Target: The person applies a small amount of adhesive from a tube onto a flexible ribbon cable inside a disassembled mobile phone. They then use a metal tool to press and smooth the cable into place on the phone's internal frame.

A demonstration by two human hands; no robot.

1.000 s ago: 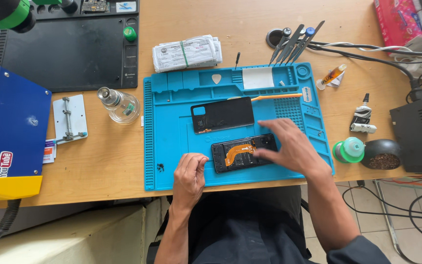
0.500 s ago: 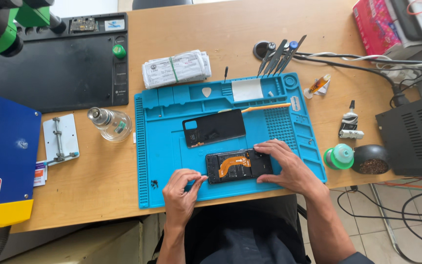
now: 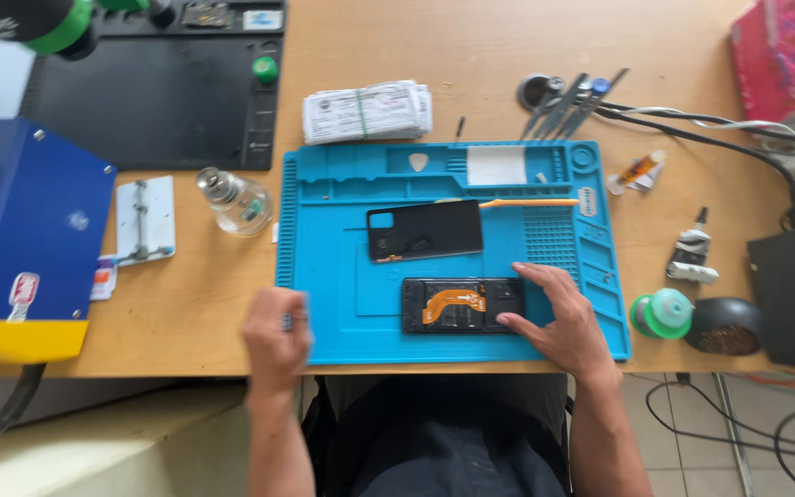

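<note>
An opened phone (image 3: pixel 457 305) with an orange flex cable lies on the blue work mat (image 3: pixel 342 276) near its front edge. My right hand (image 3: pixel 558 322) rests on the phone's right end, fingers spread over it. The phone's black back cover (image 3: pixel 424 230) lies just behind it, with an orange pry stick (image 3: pixel 531 202) beside it. My left hand (image 3: pixel 276 333) is blurred at the mat's front left corner, fingers curled; whether it holds anything small I cannot tell.
A glass bottle (image 3: pixel 235 200) and a small metal jig (image 3: pixel 144 219) stand left of the mat. A blue box (image 3: pixel 29 230) is at far left, a black mat (image 3: pixel 154 87) behind. Tools (image 3: pixel 568 97), cables (image 3: pixel 710 120), a green-capped pot (image 3: pixel 664 313) sit right.
My left hand has slid left off the mat's middle toward its front left corner. My right hand has stayed on the phone. The camera view shifted slightly.
</note>
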